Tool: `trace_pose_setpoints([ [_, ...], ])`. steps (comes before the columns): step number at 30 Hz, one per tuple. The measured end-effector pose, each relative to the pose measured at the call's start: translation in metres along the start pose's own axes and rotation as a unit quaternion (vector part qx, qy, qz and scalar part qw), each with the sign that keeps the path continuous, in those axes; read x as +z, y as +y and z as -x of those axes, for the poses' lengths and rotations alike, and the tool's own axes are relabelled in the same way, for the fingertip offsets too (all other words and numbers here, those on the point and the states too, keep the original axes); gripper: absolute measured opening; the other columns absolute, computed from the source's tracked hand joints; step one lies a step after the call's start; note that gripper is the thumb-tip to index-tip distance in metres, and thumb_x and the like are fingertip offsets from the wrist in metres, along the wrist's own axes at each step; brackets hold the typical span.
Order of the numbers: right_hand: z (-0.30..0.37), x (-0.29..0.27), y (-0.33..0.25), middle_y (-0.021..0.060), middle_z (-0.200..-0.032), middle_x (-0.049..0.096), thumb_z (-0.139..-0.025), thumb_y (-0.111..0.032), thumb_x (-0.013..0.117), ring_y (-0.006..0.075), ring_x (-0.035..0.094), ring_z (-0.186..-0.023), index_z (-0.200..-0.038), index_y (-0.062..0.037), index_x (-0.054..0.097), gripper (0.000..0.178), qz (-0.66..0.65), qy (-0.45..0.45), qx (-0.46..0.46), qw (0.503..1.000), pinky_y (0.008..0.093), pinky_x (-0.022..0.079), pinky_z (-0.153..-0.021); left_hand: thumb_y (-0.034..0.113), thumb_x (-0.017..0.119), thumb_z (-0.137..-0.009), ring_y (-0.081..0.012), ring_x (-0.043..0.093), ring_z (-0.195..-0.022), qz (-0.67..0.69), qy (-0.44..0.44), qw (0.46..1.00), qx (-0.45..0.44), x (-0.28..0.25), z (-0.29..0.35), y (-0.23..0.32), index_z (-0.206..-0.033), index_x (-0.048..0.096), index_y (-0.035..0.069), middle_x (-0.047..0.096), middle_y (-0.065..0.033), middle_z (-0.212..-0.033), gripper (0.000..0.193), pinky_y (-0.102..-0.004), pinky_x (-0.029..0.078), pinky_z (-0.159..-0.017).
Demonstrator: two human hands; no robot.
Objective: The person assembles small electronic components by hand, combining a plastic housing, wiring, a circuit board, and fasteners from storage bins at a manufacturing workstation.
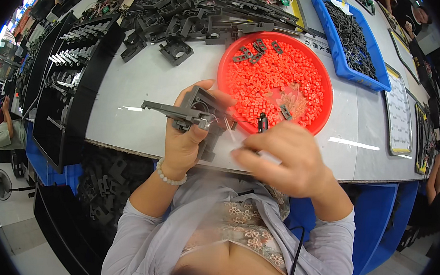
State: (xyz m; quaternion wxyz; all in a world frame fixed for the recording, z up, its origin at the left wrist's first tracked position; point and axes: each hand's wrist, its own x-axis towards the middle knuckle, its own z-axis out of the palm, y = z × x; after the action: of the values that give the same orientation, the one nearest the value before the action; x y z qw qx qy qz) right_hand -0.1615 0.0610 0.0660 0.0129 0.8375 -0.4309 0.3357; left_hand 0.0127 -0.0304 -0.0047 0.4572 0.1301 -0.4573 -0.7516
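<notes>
From my end I read the grey bracket (201, 104) as matt moulded plastic, fairly smooth. Small black part (263, 122): shiny, material unclear. Heaped dark parts (180, 20): same dull, plastic-looking finish. Red tray (328, 97): glossy smooth plastic; red pieces (271, 72) in it, plastic too, slight sheen. Blue bin (357, 82): smooth plastic, soft shine; white sheet (341, 6) on it looks like paper. I get glare streaks off the smooth, glossy tabletop (125, 88). Bracelet (169, 179): polished round beads. Pale shirt (136, 247): matt cloth, creased. Rack pieces (72, 57): silvery, metal-looking.
</notes>
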Motion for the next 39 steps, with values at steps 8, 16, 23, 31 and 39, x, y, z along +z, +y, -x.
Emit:
trace_pose_setpoints([
  [8, -0.016, 0.023, 0.012, 0.007, -0.089, 0.062, -0.067, -0.001, 0.066, 0.0228, 0.062, -0.079, -0.099, -0.0054, 0.062, 0.032, -0.272, 0.053, 0.139, 0.951, 0.032, 0.051, -0.066, 0.057, 0.075, -0.059, -0.0152, 0.055, -0.103, 0.038, -0.019, 0.992, -0.115, 0.005, 0.007, -0.001, -0.13, 0.035, 0.001, 0.055, -0.0063, -0.111, 0.099, -0.0297, 0.047, -0.088],
  [16, -0.021, 0.017, 0.02, 0.0095, -0.091, 0.064, -0.072, -0.001, 0.07, 0.0201, 0.062, -0.083, -0.098, -0.0003, 0.064, 0.026, -0.349, -0.001, 0.165, 0.923, 0.0288, 0.048, -0.075, 0.061, 0.069, -0.065, -0.0168, 0.054, -0.105, 0.066, -0.025, 0.986, -0.15, 0.003, 0.008, 0.0, -0.13, 0.036, 0.003, 0.052, -0.0072, -0.114, 0.093, -0.032, 0.048, -0.088],
  [23, -0.033, 0.023, 0.019, 0.0112, -0.07, 0.061, -0.075, -0.018, 0.068, 0.0283, 0.059, -0.062, -0.094, -0.0054, 0.062, 0.023, -0.28, -0.095, 0.211, 0.932, 0.036, 0.046, -0.058, 0.063, 0.067, -0.065, -0.0178, 0.055, -0.101, 0.047, -0.072, 0.985, -0.149, 0.001, 0.004, -0.002, -0.126, 0.039, 0.0, 0.054, -0.0101, -0.11, 0.092, -0.0308, 0.049, -0.082],
  [31, -0.03, 0.036, 0.027, 0.006, -0.071, 0.058, -0.072, -0.017, 0.069, 0.0256, 0.058, -0.068, -0.09, -0.0064, 0.062, 0.022, -0.133, -0.045, 0.11, 0.984, 0.0366, 0.046, -0.058, 0.065, 0.065, -0.064, -0.0224, 0.06, -0.095, 0.091, -0.063, 0.972, -0.207, -0.007, 0.008, -0.003, -0.124, 0.039, -0.002, 0.055, -0.0127, -0.109, 0.093, -0.0342, 0.053, -0.079],
  [39, -0.023, 0.046, 0.028, 0.0063, -0.077, 0.057, -0.07, -0.011, 0.068, 0.0238, 0.057, -0.07, -0.085, -0.0064, 0.065, 0.016, -0.135, 0.018, 0.086, 0.987, 0.0349, 0.047, -0.06, 0.054, 0.066, -0.074, -0.0199, 0.061, -0.092, 0.126, -0.057, 0.975, -0.173, -0.007, 0.008, -0.002, -0.121, 0.042, -0.002, 0.057, -0.0111, -0.105, 0.077, -0.0334, 0.054, -0.076],
])
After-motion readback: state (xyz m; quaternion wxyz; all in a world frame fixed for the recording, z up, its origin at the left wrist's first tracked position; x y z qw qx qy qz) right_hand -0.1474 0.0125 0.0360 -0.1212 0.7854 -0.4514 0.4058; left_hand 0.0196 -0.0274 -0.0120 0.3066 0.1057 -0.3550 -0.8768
